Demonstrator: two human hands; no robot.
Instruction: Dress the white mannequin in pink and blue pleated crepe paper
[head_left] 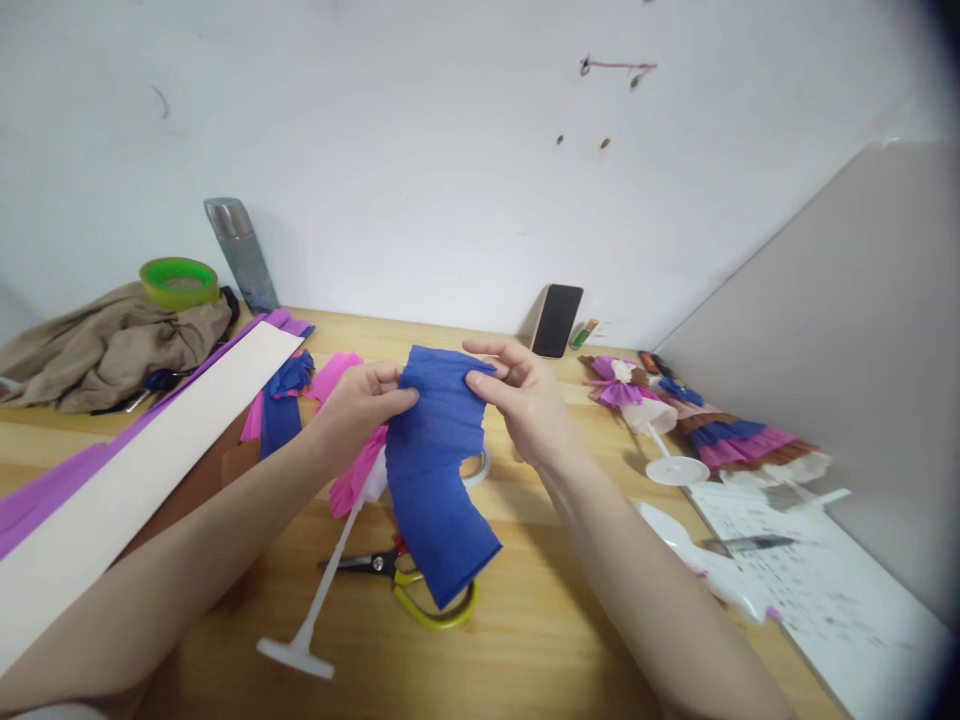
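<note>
Clock is centred on the blue strip, 12 pointing away from you.

Closest to you, at 7: a white stand (296,655), its stem slanting up to bright pink crepe paper (352,480). At 6, scissors (375,563) lie on the tabletop (525,640), yellow handle loop partly behind the strip's lower end.

Dead centre: blue crepe strip (427,440), held up off the tabletop, lower end curving toward 5. Both your hands are on its upper part. Left hand (367,395) pinches the left edge, thumb in front. Right hand (525,400) pinches the upper right edge between thumb and fingers, index finger stretched out above. White ring (480,468) just behind the strip, mostly hidden.

At 9: long off-white strip (157,480) on top of purple and brown paper. At 4: white tool (697,565) with a pink tip, type unclear, plus a marked white sheet (840,590) with a pen (757,543) on it. At 3: ruffled multicolour paper piece (750,440) and a second white stand (677,471).

Farther, at 10: beige cloth (135,340), green tape roll (180,283), bottle (241,255). At 1–2: phone (561,320) leaning on the wall (390,150).
</note>
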